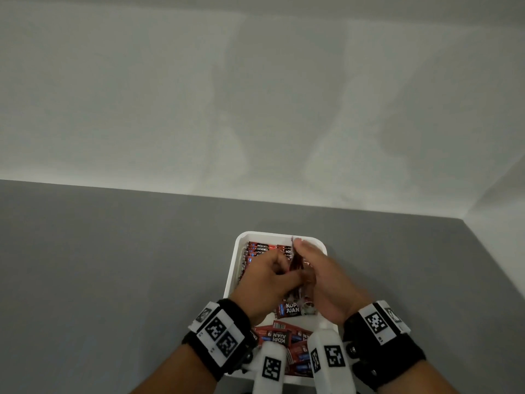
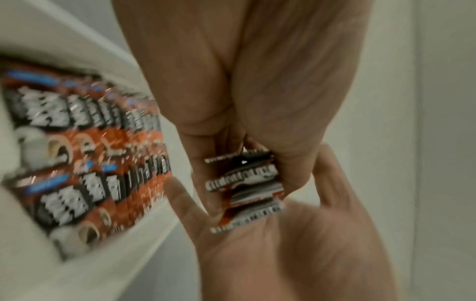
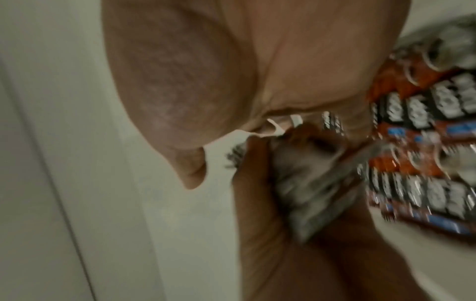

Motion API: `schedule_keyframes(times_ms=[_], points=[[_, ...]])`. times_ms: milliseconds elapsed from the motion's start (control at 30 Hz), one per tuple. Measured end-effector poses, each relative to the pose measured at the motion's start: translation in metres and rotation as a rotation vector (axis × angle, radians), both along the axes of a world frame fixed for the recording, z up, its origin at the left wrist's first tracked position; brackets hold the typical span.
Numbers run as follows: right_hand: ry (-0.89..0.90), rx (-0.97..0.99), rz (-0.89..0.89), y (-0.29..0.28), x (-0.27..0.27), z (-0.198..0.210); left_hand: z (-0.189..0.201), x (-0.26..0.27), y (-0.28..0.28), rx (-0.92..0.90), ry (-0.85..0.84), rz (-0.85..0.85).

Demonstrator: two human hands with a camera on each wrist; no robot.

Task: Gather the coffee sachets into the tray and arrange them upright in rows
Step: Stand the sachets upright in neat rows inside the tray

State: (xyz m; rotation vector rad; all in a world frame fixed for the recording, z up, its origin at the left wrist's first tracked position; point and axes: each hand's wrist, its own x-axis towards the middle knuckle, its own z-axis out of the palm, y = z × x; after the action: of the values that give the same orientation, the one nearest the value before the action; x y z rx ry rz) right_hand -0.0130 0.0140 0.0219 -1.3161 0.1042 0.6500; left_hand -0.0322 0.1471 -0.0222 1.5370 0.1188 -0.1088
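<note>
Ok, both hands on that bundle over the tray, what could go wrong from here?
1. The bundle of sachets, squeezed between left hand and right hand, looks uneven; some may slip out.
2. Lowering it could topple the upright rows.
3. Loose sachets lying flat at the tray's near end may get buried.

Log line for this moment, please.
both hands hold sachet bundle over tray | far rows upright | near sachets loose

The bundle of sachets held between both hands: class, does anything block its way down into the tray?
Nothing visible does. Both hands, left hand and right hand, hold the bundle over the tray, beside the standing rows; loose sachets lie nearer.
</note>
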Motion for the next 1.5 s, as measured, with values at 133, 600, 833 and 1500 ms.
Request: schedule_keyframes(times_ms=[133, 600, 833, 1500], points=[[-0.471, -0.3, 0.288, -0.025, 0.001, 0.012, 0.008, -0.004, 0.009, -0.513, 0.141, -0.062], [-0.975, -0.752, 0.563, -0.01, 0.002, -0.005, 0.022, -0.007, 0.009, -0.621, 0.325, -0.18], [-0.528, -0.273, 0.239, -0.017, 0.005, -0.006, 0.025, -0.011, 0.007, -0.555, 0.232, -0.059], [-0.571, -0.595, 0.179, -0.015, 0.024, -0.013, 0.004, -0.006, 0.038, -0.299, 0.092, 0.255]])
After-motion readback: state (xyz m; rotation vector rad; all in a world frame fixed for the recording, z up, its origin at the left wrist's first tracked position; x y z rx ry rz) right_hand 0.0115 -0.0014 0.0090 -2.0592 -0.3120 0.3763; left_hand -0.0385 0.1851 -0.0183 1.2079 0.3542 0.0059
